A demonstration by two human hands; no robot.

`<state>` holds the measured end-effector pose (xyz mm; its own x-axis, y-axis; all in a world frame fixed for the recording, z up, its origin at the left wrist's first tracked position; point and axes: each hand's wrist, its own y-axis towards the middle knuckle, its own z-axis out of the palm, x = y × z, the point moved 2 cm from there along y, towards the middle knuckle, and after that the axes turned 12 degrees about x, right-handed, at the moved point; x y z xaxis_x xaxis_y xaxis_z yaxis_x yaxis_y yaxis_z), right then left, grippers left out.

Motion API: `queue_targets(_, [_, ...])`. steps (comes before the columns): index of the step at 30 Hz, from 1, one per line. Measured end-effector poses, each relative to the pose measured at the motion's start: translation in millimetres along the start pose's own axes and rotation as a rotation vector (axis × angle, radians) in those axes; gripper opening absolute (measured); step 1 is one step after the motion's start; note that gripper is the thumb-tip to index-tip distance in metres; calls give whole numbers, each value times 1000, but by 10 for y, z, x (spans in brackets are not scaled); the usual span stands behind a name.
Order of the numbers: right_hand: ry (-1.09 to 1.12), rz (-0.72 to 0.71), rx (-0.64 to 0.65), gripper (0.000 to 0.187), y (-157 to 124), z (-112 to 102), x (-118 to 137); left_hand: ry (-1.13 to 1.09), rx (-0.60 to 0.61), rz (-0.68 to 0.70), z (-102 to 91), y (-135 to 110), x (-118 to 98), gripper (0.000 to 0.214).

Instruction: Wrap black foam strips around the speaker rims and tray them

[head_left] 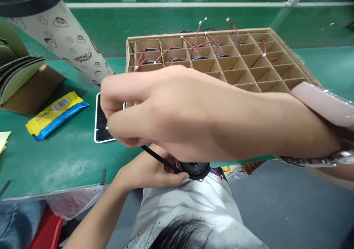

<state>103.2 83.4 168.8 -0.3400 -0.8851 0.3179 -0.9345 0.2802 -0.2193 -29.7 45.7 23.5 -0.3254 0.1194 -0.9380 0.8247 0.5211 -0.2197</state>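
Note:
My left hand (162, 173) holds a small round black speaker (195, 171) low in front of my white top, with the thumb along its edge. A thin red wire (216, 173) with a small white plug sticks out to the speaker's right. Close to the camera, my right hand (166, 111) has its fingers curled in a pinch on a narrow black strip (155, 154). The strip slants down from those fingers to the speaker's left edge by my left thumb. My right fingertips are partly hidden, and the right hand covers part of the left.
A cardboard divider box (240, 80) on the green table (74, 157) holds several speakers with red wires. To the left are a phone (101, 125), a yellow-and-blue packet (58, 112), a tall black-lidded cup (74, 44) and an open carton (33, 88).

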Motion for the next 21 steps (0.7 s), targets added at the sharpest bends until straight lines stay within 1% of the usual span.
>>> queue_targets(2, [57, -21, -25, 18, 14, 12, -26, -57, -6, 19, 47, -17, 38, 21])
queue_targets(3, [67, 1, -35, 21, 33, 27, -37, -78, -18, 15, 75, -30, 58, 23])
queue_targets(5, [26, 97, -25, 23, 85, 71, -52, -130, -72, -15, 133, -62, 91, 22])
queue_targets(8, [1, 263, 28, 23, 163, 141, -79, -260, -207, -73, 207, -108, 106, 19])
queue_targets(9, [4, 290, 43, 24, 181, 158, -88, -300, -246, -85, 225, -119, 102, 18])
queue_targets(11, [1, 272, 18, 24, 199, 169, -92, -340, -281, -88, 252, -129, 85, 24])
queue_targets(14, [-26, 178, -53, 19, 186, 145, -62, -376, -252, -102, 295, -134, 68, 35])
queue_targets(16, [-10, 147, -40, 18, 170, 125, -30, -423, -276, -138, 337, -146, 69, 27])
queue_targets(18, [46, 160, -18, 17, 164, 112, -4, -454, -306, -161, 396, -160, 68, 14])
queue_targets(20, [133, 209, -5, 19, 178, 121, 2, -468, -324, -168, 469, -168, 60, 11])
queue_targets(21, [142, 219, -6, 19, 192, 136, 1, -478, -341, -177, 508, -170, 56, 12])
